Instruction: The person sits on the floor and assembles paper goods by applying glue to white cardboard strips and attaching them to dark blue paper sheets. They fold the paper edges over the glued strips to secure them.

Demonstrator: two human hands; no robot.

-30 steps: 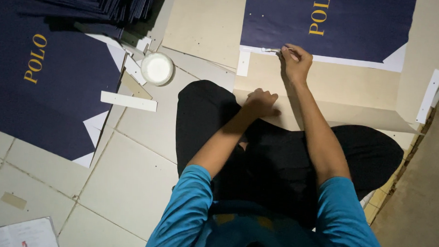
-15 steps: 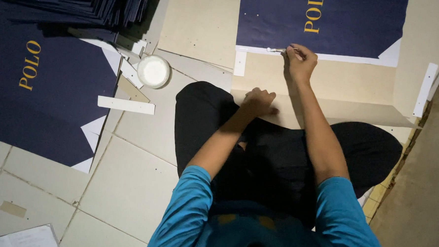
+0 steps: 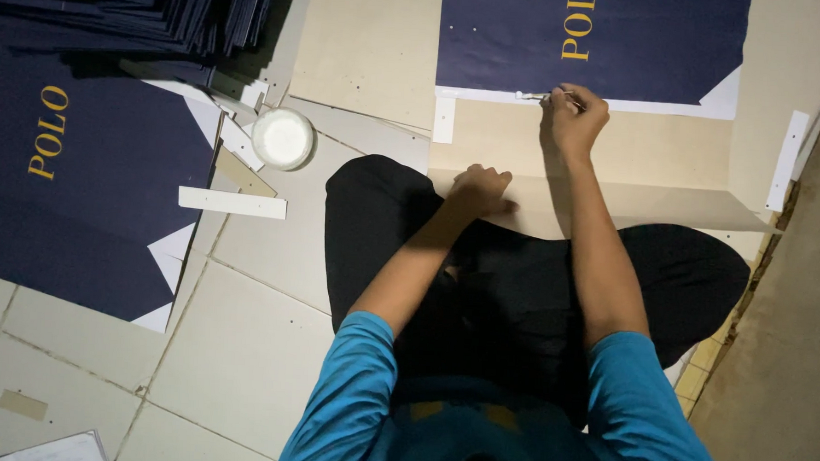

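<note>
On floor at 12 o'clock: big tan board (image 3: 579, 155), dark blue sheet (image 3: 639, 42) with gold letters on it. At 9 o'clock: same blue sheet (image 3: 80, 179), dark stack (image 3: 125, 6) above. Round white pot (image 3: 283, 138) at 10 o'clock. Right hand (image 3: 573, 118) shut on thin brush (image 3: 545, 97), tip on sheet's white edge. Left hand (image 3: 479, 189) curled, pressing board fold. Step looks like gluing edge; next move needs steady stroke along edge.

- Bare floor tiles (image 3: 238, 361) near left lie open.
- Round white tub (image 3: 283, 138), loose card strip (image 3: 231, 202) and navy sheet stack (image 3: 125, 6) crowd the far left.
</note>
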